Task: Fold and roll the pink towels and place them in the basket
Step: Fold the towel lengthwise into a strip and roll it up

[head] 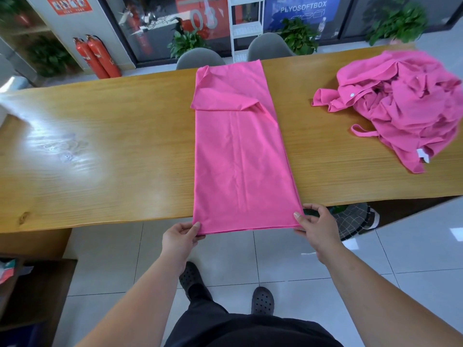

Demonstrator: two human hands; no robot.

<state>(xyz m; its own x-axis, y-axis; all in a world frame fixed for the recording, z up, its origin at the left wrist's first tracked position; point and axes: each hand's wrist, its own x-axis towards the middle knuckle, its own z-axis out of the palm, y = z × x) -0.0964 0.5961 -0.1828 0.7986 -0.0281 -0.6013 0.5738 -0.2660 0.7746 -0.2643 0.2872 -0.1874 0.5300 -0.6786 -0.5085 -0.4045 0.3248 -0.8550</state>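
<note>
A pink towel (240,156) lies folded into a long strip across the wooden table (100,151), running from the far edge to past the near edge. Its far left part is folded back unevenly. My left hand (181,237) pinches the near left corner, which hangs just over the table edge. My right hand (317,226) pinches the near right corner. A crumpled heap of pink towels (406,101) sits on the table at the right. No basket is visible.
Two grey chairs (200,58) stand behind the far side of the table. Below the table edge at the right a dark checked object (350,219) rests on the tiled floor. A dark wooden shelf (37,291) stands at my lower left.
</note>
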